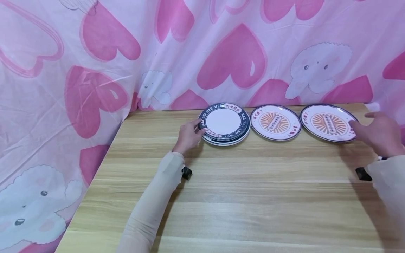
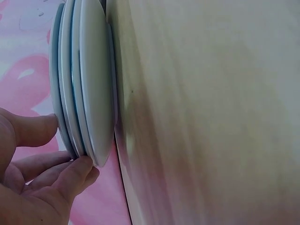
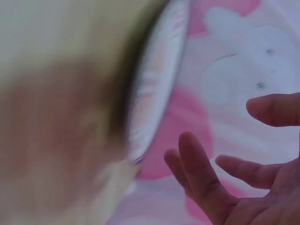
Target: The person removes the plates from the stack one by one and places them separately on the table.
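A stack of several round plates (image 1: 223, 121) stands at the back of the table, its top plate white with a dark lettered rim. My left hand (image 1: 189, 136) holds the stack's left edge. In the left wrist view the thumb rests on the top plate's rim, with curled fingers against the lower rims of the stacked plates (image 2: 96, 84). At the right is a white plate with an orange sunburst (image 1: 329, 123). My right hand (image 1: 379, 133) is near its right rim, fingers spread. In the right wrist view that hand (image 3: 248, 183) holds nothing and the plate (image 3: 157, 84) is blurred.
Another sunburst plate (image 1: 276, 122) lies between the stack and the right plate. A pink curtain with hearts (image 1: 232, 59) hangs right behind the table (image 1: 240, 203) and along its left side. Black wrist cameras (image 1: 186, 173) sit under both sleeves.
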Demonstrator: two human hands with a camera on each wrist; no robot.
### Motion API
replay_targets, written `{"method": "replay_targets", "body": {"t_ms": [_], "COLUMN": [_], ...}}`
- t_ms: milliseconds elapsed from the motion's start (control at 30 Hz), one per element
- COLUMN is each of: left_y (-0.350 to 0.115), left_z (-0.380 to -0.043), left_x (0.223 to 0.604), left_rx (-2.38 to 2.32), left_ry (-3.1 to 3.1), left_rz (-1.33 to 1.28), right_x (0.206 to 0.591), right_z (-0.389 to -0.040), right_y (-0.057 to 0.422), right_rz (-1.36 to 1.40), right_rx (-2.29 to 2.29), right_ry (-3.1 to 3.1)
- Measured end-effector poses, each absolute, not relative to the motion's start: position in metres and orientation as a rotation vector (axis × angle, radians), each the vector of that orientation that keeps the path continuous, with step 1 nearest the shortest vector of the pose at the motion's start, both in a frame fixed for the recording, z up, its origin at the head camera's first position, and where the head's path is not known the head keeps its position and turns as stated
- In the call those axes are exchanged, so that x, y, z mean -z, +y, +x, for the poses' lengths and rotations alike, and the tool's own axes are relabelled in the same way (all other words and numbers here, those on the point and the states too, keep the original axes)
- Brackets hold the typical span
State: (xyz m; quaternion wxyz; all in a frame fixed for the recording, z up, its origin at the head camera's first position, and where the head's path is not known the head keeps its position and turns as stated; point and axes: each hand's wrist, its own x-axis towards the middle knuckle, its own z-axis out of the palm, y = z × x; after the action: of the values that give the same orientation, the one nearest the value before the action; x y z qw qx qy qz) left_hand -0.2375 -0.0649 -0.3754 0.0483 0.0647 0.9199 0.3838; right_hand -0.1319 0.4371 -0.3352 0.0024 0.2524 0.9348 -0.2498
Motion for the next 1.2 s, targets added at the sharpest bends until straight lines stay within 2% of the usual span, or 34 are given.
{"method": "replay_targets", "body": {"t_ms": [267,700,1200], "left_y": [-0.066,-0.065,-0.063], "left_z": [-0.238,-0.238,-0.238], "left_x": [0.376,0.378,0.377], "left_rx": [-1.168,-1.178,-1.165], "left_ry": [2.802,2.791,2.799], "left_rz": [0.19,0.163,0.16], "right_x": [0.311,0.304,0.313], "right_z": [-0.151,-0.172,-0.171], "right_y": [0.414,0.387,0.374], "right_rz": [0.549,0.158,0.11], "right_rx": [0.856,1.198,1.119], "right_ry": [2.962,2.828,2.879]}}
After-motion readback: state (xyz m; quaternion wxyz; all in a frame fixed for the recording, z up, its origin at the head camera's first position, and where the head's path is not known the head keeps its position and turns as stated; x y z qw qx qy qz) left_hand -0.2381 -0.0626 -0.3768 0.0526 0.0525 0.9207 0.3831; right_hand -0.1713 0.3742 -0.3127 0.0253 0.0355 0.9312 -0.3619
